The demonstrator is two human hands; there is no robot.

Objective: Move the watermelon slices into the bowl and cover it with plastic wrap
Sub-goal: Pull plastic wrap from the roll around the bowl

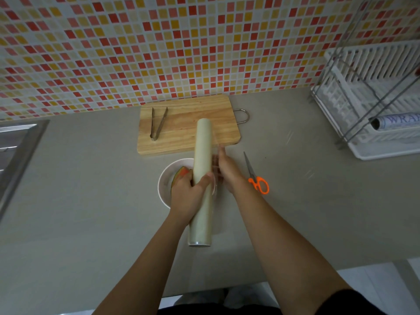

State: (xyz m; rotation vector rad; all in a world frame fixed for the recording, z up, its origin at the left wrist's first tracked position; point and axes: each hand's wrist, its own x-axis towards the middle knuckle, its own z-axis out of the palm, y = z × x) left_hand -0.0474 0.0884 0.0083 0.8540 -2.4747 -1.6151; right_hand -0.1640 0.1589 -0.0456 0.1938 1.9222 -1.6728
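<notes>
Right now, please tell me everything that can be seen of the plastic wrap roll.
The plastic wrap roll is a long, pale cream cylinder, its near end showing a round rim. It is held above the counter, pointing away from the person, over the right side of the white bowl. The left hand grips its middle, thumb across it. Clear film stands out on its right, at the blurred right hand.

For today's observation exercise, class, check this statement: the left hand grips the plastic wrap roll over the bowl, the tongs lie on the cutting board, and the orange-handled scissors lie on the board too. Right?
Not quite. The head view shows the orange-handled scissors on the counter, right of the bowl, not on the cutting board. The rest holds.
</notes>
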